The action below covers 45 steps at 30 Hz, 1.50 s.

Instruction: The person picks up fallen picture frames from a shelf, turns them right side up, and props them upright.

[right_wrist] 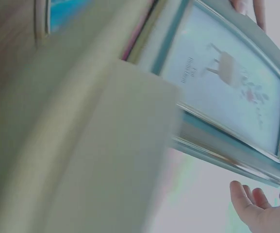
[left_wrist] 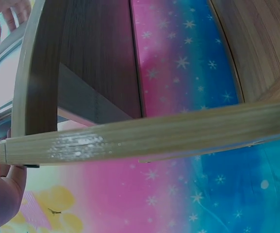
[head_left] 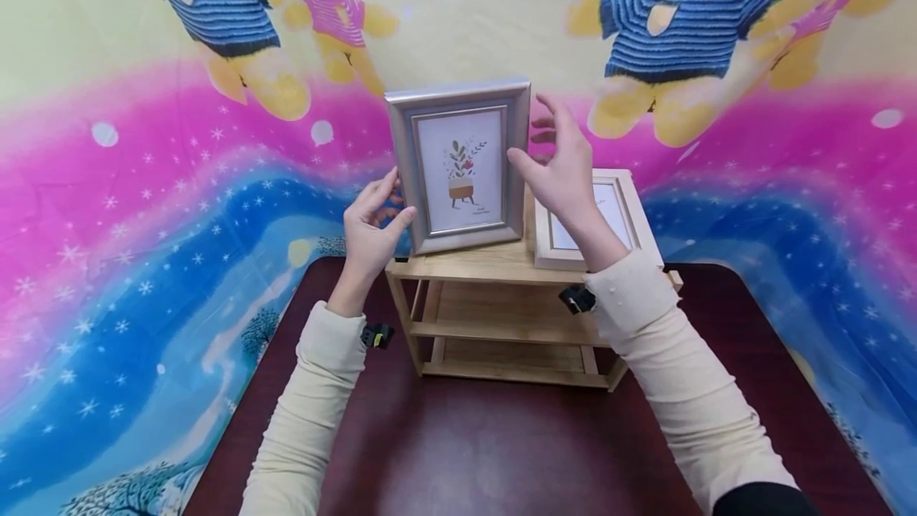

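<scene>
A silver-grey picture frame (head_left: pixel 465 235) with a potted-plant print stands upright, tilted slightly, on the top board of a wooden shelf rack (head_left: pixel 466 265). My left hand (head_left: pixel 371 221) holds its left edge low down, thumb at the front rim and fingers along the side. At the opposite edge is my right hand (head_left: pixel 562 162), its thumb on the rim and its fingers spread apart. In the right wrist view those fingers (right_wrist: pixel 246 199) stand off from the frame. Beneath the right forearm, a cream picture frame (head_left: pixel 647 221) lies face up on the same board.
The rack has lower shelves (head_left: pixel 512 309) and stands on a dark red table (head_left: pixel 494 452). Behind hangs a cloth backdrop (head_left: pixel 458 14) with printed bears and snowflakes. Close to the left wrist camera, a wooden rail (left_wrist: pixel 154 136) crosses the view.
</scene>
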### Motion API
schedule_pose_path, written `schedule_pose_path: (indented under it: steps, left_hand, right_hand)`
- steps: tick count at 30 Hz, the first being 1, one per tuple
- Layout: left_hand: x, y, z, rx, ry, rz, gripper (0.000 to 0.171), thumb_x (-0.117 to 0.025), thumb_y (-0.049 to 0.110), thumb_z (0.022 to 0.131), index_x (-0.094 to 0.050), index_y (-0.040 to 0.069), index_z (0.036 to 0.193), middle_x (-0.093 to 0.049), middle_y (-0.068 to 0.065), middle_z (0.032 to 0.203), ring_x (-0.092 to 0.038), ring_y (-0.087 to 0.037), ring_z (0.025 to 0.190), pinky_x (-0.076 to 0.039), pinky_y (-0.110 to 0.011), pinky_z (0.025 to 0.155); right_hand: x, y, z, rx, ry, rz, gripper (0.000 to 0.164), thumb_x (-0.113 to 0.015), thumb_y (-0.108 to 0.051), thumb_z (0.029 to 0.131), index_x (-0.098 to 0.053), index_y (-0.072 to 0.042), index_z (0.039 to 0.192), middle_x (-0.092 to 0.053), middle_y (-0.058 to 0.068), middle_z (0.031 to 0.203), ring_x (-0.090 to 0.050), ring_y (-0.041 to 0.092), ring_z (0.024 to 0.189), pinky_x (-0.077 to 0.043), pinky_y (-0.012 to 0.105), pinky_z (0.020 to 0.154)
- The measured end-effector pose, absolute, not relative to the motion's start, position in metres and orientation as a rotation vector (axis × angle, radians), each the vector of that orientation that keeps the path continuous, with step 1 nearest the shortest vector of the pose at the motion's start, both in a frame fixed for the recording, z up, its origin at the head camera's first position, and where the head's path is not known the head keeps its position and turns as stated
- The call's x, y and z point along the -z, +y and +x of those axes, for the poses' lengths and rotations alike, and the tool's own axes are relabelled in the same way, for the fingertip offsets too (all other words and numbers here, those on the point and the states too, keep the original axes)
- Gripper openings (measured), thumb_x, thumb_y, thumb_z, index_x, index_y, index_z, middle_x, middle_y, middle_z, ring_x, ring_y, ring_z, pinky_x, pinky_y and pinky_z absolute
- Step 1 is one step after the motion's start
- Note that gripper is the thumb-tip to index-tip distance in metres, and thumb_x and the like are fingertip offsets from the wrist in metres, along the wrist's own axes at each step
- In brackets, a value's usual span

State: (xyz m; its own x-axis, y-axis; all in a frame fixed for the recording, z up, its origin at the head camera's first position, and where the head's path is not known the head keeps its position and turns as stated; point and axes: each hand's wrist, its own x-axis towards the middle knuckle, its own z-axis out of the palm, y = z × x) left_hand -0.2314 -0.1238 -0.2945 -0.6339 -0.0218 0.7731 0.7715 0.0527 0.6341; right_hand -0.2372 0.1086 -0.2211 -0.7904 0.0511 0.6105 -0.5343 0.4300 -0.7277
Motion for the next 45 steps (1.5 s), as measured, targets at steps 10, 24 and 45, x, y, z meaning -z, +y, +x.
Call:
schedule_pose_path:
  steps: [10, 24, 45]
  left_hand:
    - [0.304, -0.124, -0.238, 1.567, -1.693, -0.791, 0.052, -0.063, -0.016, 0.074, -0.048, -0.010, 0.123, -0.053, -0.027, 0.107, -0.052, -0.012, 0.086, -0.049, -0.019, 0.067]
    - [0.309, -0.110, -0.228, 1.375, -1.653, -0.737, 0.048, -0.067, -0.014, 0.071, -0.054, -0.013, 0.117, -0.056, -0.027, 0.102, -0.052, -0.031, 0.079, -0.047, -0.018, 0.063]
    - [0.313, -0.100, -0.217, 1.407, -1.635, -0.689, 0.046, -0.056, -0.011, 0.082, -0.044, -0.014, 0.126, -0.056, -0.025, 0.103, -0.053, -0.022, 0.085, -0.050, -0.024, 0.066]
  right_hand:
    - [0.202, 0.106, -0.235, -1.321, -2.154, 0.527, 0.064, -0.065, -0.005, 0.079, -0.039, -0.008, 0.137, -0.052, 0.016, 0.116, -0.059, 0.026, 0.095, -0.050, 0.032, 0.082]
    - [0.201, 0.098, -0.237, -1.153, -2.353, 0.533, 0.090, -0.076, -0.035, 0.070, -0.027, -0.021, 0.144, -0.033, 0.014, 0.135, -0.041, 0.025, 0.113, -0.038, 0.035, 0.094]
    - [0.202, 0.092, -0.247, -1.157, -2.379, 0.519, 0.090, -0.076, -0.040, 0.069, -0.028, -0.025, 0.143, -0.028, 0.013, 0.137, -0.037, 0.022, 0.116, -0.035, 0.034, 0.095]
